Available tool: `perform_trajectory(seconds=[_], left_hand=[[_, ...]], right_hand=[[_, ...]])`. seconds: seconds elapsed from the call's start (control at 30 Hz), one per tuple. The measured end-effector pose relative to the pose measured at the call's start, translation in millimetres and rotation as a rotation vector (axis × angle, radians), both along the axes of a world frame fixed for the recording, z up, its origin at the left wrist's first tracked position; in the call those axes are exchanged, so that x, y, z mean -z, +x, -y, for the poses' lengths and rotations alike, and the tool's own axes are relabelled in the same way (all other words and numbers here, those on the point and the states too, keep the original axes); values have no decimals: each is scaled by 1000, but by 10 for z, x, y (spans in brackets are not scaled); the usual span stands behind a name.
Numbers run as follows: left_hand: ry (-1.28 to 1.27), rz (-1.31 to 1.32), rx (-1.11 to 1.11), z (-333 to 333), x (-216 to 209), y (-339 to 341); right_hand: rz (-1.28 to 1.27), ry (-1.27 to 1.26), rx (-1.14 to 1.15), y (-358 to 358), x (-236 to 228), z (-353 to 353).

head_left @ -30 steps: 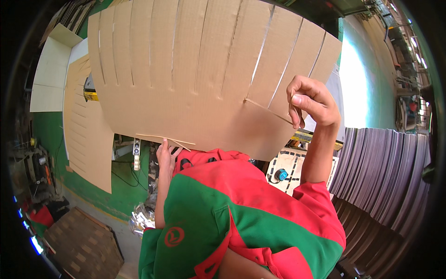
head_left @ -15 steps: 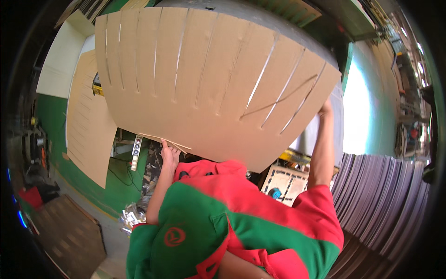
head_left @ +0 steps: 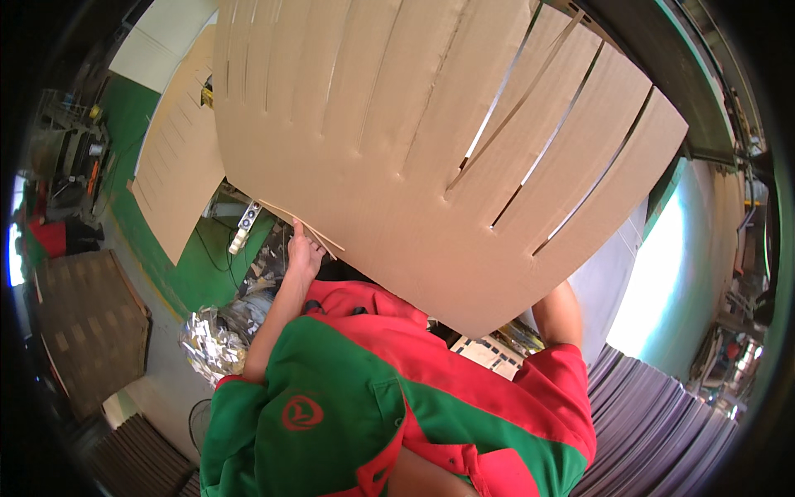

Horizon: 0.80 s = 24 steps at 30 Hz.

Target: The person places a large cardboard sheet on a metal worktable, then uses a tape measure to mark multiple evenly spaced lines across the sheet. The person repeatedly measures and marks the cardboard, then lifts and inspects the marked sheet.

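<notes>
A large brown cardboard sheet (head_left: 331, 178) with several long slits stretches in front of me, tilted, its near edge close to my body. My left hand (head_left: 306, 251) grips that near edge at the left, one finger extended upward and the others curled. Thin cardboard strips (head_left: 319, 234) lie along the edge by this hand. Under the sheet's right side goes my right forearm (head_left: 558, 315); the sheet hides that hand. A loose narrow strip (head_left: 515, 108) crosses the slits at the upper right.
Another slitted cardboard sheet (head_left: 178, 157) leans at the left. Beside my left arm sits a heap of shiny clear wrap (head_left: 214, 341). A control box with buttons (head_left: 246, 217) hangs near the left hand. Stacked sheets (head_left: 642, 422) stand at the lower right, a pallet-like brown stack (head_left: 91, 323) at the left.
The slitted sheet has come nearer and turned, its right side shifting right and down. My right hand has gone from its right edge to out of sight beneath it. The left keeps its grip.
</notes>
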<state>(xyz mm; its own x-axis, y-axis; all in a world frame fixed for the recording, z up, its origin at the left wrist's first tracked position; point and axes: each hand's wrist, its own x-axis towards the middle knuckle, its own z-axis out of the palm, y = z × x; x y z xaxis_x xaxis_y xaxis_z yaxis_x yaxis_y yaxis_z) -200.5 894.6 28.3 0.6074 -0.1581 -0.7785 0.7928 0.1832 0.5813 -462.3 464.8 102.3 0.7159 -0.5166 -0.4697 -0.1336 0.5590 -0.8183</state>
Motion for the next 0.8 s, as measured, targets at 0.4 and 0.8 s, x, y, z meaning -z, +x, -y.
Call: perform_trajectory(seconds=[0.4,0.8], left_hand=[[-134,107,-332,145,-148,-103],[-89,107,-352,95,3,-47]], right_hand=[[-60,-26,-66,207,-95,-207],[182,-267,649,330,-772,510]])
